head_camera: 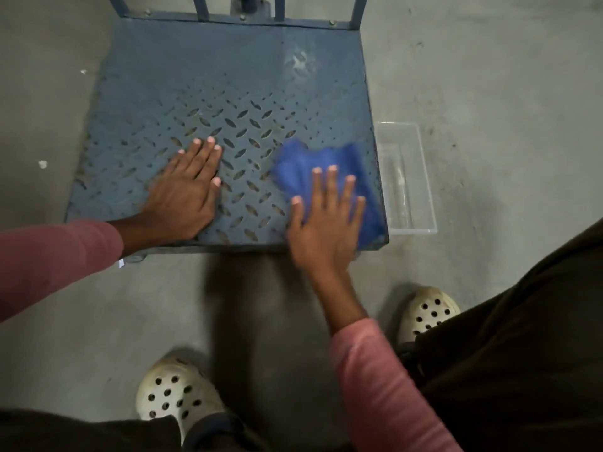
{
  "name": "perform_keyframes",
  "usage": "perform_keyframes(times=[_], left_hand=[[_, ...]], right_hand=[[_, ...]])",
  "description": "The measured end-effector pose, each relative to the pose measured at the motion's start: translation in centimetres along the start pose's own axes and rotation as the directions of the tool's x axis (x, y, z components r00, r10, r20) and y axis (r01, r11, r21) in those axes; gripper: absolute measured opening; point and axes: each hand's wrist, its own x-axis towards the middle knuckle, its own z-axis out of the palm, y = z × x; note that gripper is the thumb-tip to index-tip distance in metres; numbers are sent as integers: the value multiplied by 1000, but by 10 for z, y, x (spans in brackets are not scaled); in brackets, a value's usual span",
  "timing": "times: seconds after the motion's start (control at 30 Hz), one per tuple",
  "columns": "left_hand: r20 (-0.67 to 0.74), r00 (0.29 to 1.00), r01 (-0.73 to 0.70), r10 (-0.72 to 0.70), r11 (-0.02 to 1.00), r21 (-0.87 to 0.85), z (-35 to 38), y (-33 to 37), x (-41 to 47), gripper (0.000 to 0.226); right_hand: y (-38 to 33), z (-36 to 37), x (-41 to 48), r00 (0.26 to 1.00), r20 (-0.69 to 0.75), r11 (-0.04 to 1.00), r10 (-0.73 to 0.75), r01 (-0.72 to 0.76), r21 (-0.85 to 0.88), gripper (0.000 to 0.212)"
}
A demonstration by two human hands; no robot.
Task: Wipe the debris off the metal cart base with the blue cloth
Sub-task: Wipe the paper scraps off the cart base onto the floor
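Below, right hand point(324, 223) flat, fingers spread on blue cloth point(326, 171) (blurred), left hand point(186, 190) flat on metal cart base point(195, 76), concrete floor point(489, 76).

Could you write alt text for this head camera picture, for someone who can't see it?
A person's right hand presses a blue cloth flat on a blue metal cart base, while the left hand rests flat beside it. A clear plastic tray sits on the grey floor nearby.

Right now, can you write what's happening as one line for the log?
step: wiping | right hand: flat on blue cloth | left hand: flat on metal cart base | pale smudge: far right corner
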Motion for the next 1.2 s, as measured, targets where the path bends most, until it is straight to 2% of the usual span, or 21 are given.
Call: perform_keyframes(times=[0.1, 0.17, 0.27, 0.37, 0.47, 0.53, 0.63, 0.73, 0.8, 0.93, 1.0, 1.1, 1.17, 1.2], left_hand=[[26, 999, -45, 45, 999, 6, 0, -5, -1, 74], [29, 997, -71, 70, 997, 11, -1, -9, -1, 74], [37, 999, -36, 36, 999, -2, -4, -9, -1, 72], [45, 997, -55, 55, 998, 7, -2, -10, -8, 73], [82, 991, -102, 103, 995, -8, -7, -19, -3, 77], [116, 980, -160, 160, 987, -3, -11, -29, -1, 77], [93, 970, -228, 226, 973, 15, -12, -46, -16, 71], [68, 973, -219, 219, 976, -7, -10, -64, -34, 69], [36, 989, -139, 141, 989, -54, -11, -78, -49, 69], [-61, 996, 62, -67, 995, -81, -12, -101, -88, 69], [-86, 989, 110, -117, 990, -87, -8, -110, -104, 69], [-97, 979, 167, -179, 978, -122, -4, -113, -111, 69], [-107, 974, 184, -198, 975, -128, -3, -110, -110, 69], [-114, 974, 180, -195, 975, -131, -3, -110, -110, 68]], right_hand=[[-33, 9, -45, 962, 68, 964, -263, 259, 68, 61], [-15, 7, -43, 953, 65, 953, -295, 288, 93, 60], [26, 2, -26, 993, 1, 991, -119, 119, 56, 61], [40, 1, -19, 996, -82, 999, 47, -46, 14, 61], [26, 4, -16, 982, -134, 991, 132, -131, 17, 60], [9, 7, -17, 983, -131, 992, 129, -128, 15, 60], [-31, 16, -29, 998, -45, 999, -42, 43, 15, 61], [-84, 29, -41, 960, 34, 960, -277, 275, 53, 62], [-107, 36, -38, 919, 68, 921, -388, 384, 65, 63], [-98, 37, 1, 871, 111, 878, -479, 479, 29, 65], [-73, 30, 22, 897, 106, 902, -428, 431, 1, 66], [-33, 17, 39, 973, 83, 976, -215, 216, 3, 69], [-28, 12, 32, 994, 64, 996, -93, 93, 0, 69], [-35, 12, 23, 995, 56, 997, -79, 79, -4, 68]])
